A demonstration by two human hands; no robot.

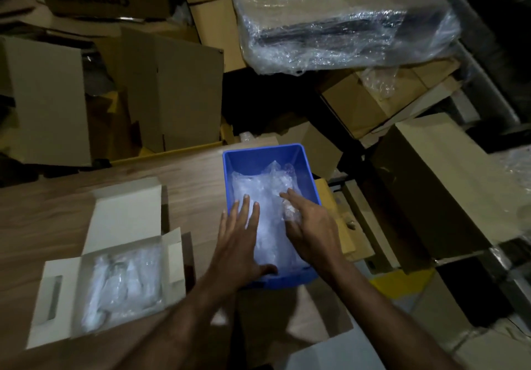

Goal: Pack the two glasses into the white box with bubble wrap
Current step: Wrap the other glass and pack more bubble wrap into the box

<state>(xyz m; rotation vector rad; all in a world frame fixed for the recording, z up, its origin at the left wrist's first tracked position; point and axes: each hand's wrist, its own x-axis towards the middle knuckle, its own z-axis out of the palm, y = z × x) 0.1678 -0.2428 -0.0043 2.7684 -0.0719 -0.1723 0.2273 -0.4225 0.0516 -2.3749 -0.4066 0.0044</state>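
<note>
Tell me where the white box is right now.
In the head view the white box sits open on the wooden table at lower left, left of the blue bin where both hands are, with bubble wrap inside.

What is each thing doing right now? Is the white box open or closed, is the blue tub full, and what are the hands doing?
white box: open, flaps spread, bubble-wrapped contents inside.
blue tub: open-topped, holding loose bubble wrap.
bubble wrap: crumpled in the tub, under both hands.
left hand: fingers straight, spread over the wrap, thumb at the tub's near rim.
right hand: fingers extended, reaching into the wrap.
</note>
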